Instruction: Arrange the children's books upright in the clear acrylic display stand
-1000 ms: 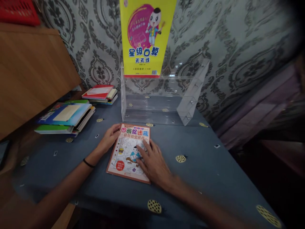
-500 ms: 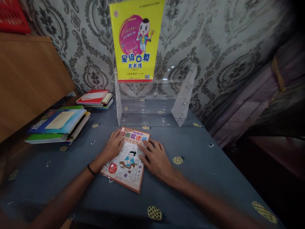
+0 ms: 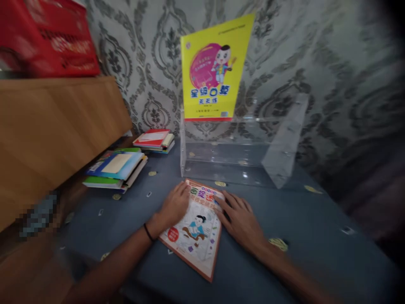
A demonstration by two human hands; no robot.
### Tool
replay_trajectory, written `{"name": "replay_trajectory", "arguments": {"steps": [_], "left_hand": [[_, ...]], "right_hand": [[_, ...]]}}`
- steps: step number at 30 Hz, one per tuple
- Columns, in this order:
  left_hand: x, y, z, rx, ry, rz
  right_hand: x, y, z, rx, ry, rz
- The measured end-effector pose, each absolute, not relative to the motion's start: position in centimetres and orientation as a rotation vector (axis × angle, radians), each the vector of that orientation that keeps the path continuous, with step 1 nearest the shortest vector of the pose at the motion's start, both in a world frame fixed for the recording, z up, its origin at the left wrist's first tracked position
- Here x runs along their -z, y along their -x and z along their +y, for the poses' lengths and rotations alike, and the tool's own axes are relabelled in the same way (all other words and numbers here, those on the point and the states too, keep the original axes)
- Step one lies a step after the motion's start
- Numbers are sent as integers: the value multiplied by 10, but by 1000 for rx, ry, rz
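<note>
A picture book [image 3: 196, 236] with an orange-brown border and a drawn figure in blue on its cover lies tilted on the table. My left hand [image 3: 174, 205], with a dark band at the wrist, has its fingers bent together against the book's upper left edge, gripping it. Across from it, my right hand [image 3: 242, 219] rests on the upper right edge, its fingers stretched out and apart over the cover. Behind the book stands a clear acrylic rack [image 3: 281, 147] with tiers. A yellow workbook [image 3: 240, 76] leans upright in its top tier, at the left.
On the left, a stack of books [image 3: 114, 164] with a blue one on top sits before a smaller stack with a red cover [image 3: 152, 138]. A wooden cabinet [image 3: 63, 122] borders the table [image 3: 303, 228], with a red bag [image 3: 63, 42] on it. Patterned wallpaper covers the wall behind.
My view has swung left, so the scene sits further right and more of the cabinet and red bag shows. Both hands stay at the same sides of the book.
</note>
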State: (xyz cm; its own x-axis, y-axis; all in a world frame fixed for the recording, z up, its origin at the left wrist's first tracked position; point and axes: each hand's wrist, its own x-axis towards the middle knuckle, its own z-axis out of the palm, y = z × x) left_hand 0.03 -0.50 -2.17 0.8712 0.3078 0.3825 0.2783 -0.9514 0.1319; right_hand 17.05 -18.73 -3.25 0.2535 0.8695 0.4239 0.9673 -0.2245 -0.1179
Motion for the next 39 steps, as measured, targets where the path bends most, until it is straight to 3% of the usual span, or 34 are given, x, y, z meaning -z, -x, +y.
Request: {"name": "replay_trajectory", "arguments": {"steps": [5, 15, 26, 39], "left_hand": [[2, 1, -21, -460, -3006, 480], [-18, 5, -57, -265, -2929, -73], [-14, 8, -34, -326, -2982, 289], [1, 7, -32, -447, -3009, 306]], "right_hand": [[47, -180, -182, 477, 2142, -1718], [56, -186, -179, 624, 2089, -1740], [54, -199, -178, 295, 2160, -1636], [10, -200, -166, -158, 1973, -1399]]}}
